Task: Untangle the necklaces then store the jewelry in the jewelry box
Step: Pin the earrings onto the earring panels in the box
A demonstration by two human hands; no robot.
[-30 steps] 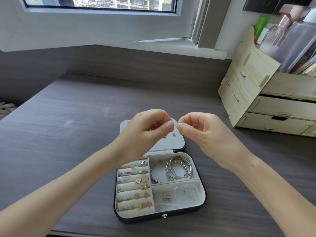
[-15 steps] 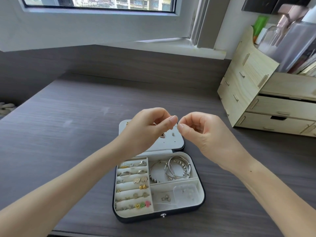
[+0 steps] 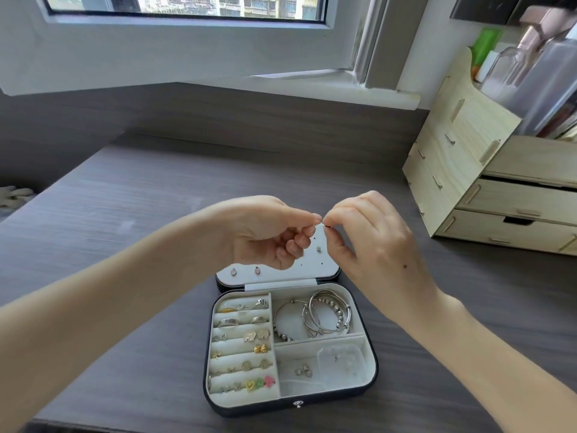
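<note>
Hands meet above the open jewelry box, at twelve o'clock from its tray and over the laid-back lid. The left hand and right hand each pinch, thumb against forefinger, one end of a small silver piece. It is too small to tell what kind of jewelry it is. The other fingers of both hands are curled in.

The box sits on the grey table with its clasp at six o'clock. In the tray, ring rolls at nine o'clock carry rings and small earrings. Silver bangles lie in the compartment at one o'clock, and a clear bag lies in the one at four o'clock. A few studs sit on the lid's pale panel. At two o'clock from the box, well apart, stands a wooden drawer organiser.
</note>
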